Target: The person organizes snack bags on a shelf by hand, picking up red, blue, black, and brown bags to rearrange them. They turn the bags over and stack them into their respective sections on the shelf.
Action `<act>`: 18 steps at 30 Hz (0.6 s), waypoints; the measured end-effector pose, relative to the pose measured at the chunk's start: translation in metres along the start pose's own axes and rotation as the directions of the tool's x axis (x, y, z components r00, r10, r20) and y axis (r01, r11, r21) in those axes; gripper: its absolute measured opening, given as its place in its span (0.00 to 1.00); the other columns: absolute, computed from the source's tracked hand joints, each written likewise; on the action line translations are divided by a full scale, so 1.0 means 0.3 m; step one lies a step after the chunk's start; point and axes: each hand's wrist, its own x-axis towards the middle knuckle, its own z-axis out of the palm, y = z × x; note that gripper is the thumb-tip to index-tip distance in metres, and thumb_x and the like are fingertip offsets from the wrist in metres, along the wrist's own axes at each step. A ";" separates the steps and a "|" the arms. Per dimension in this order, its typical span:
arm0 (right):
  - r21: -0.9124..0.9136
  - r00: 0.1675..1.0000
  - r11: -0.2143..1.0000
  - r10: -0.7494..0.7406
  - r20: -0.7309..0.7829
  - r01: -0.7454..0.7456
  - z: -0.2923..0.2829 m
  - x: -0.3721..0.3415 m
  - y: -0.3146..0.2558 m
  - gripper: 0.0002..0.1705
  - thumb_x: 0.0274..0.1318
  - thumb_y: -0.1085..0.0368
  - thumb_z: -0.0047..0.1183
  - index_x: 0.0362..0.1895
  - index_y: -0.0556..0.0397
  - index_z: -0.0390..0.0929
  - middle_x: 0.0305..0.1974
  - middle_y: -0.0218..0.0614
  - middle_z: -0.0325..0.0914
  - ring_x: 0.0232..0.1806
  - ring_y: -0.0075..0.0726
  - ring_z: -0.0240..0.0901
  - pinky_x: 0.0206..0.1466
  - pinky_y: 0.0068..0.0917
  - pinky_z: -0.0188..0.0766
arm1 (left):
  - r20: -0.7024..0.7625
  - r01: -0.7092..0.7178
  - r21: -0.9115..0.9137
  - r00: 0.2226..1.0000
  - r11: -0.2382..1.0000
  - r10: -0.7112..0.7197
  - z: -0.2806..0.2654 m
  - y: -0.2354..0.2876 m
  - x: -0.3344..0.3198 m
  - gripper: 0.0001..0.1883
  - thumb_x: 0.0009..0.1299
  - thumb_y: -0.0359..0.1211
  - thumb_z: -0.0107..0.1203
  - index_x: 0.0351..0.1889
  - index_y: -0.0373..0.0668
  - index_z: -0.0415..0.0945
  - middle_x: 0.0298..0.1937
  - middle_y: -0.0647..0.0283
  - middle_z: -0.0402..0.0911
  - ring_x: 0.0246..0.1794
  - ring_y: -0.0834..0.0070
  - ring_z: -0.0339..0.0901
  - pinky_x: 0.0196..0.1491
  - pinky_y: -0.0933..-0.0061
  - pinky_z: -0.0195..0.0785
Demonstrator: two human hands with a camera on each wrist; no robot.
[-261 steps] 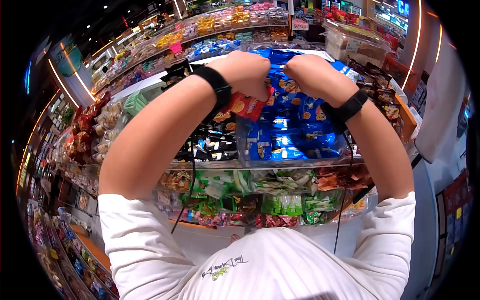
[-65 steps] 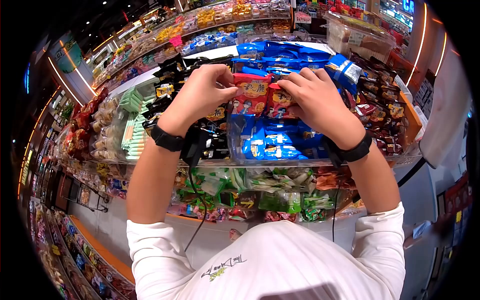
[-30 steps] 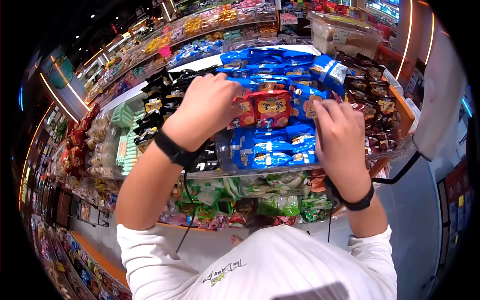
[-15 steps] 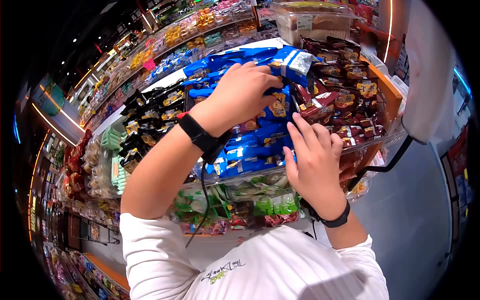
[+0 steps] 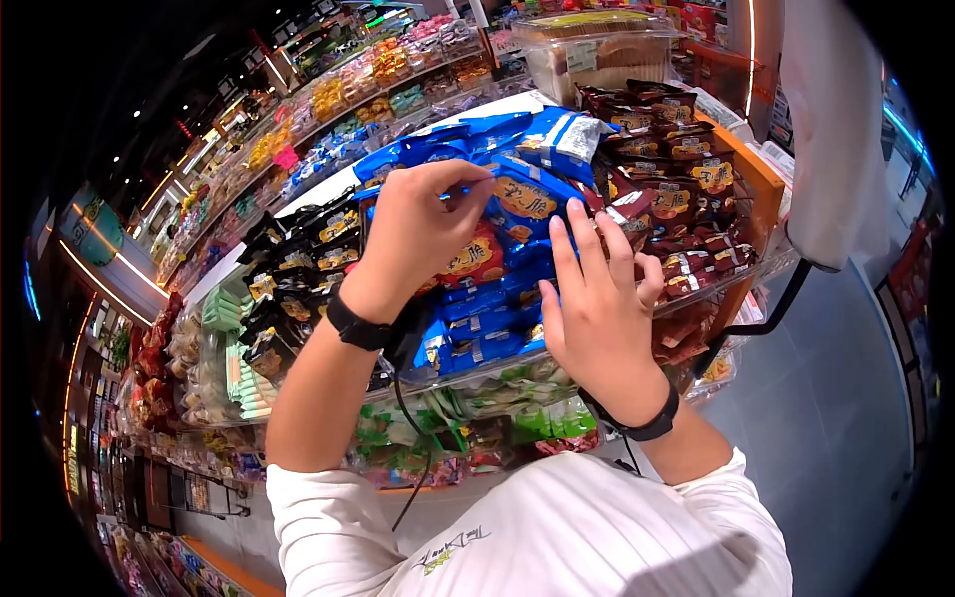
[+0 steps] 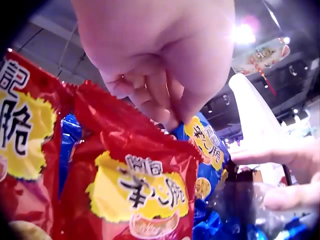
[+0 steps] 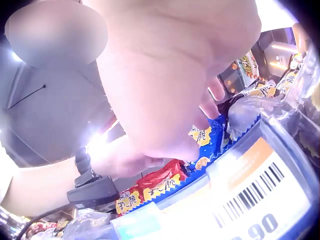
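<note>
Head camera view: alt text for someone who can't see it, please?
A left hand pinches a blue snack packet in a shop display; the right hand is at its edge. Nearby are a red packet, black packets and maroon packets.

Barcoded price label (image 7: 250, 200) before red packets (image 7: 164, 178), blue packet (image 7: 216, 137), hand (image 7: 165, 85) above.

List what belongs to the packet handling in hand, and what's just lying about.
In the job:
Blue foil packet with yellow label, pinched by the left hand; the right hand is at its edge
Red foil packets with yellow labels, beside it

Just lying about:
Black packets
Dark maroon packets
Slim pale-green packets
Clear lidded plastic box
</note>
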 end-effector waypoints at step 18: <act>-0.071 0.978 0.979 -0.196 -0.071 0.191 0.040 0.190 0.081 0.27 0.61 0.63 0.67 0.65 0.45 0.83 0.58 0.27 0.79 0.67 0.36 0.70 0.73 0.49 0.55 | 0.124 -0.067 0.048 0.990 0.997 0.061 0.055 -0.095 -0.064 0.09 0.75 0.33 0.67 0.43 0.37 0.84 0.33 0.53 0.84 0.36 0.55 0.82 0.42 0.58 0.75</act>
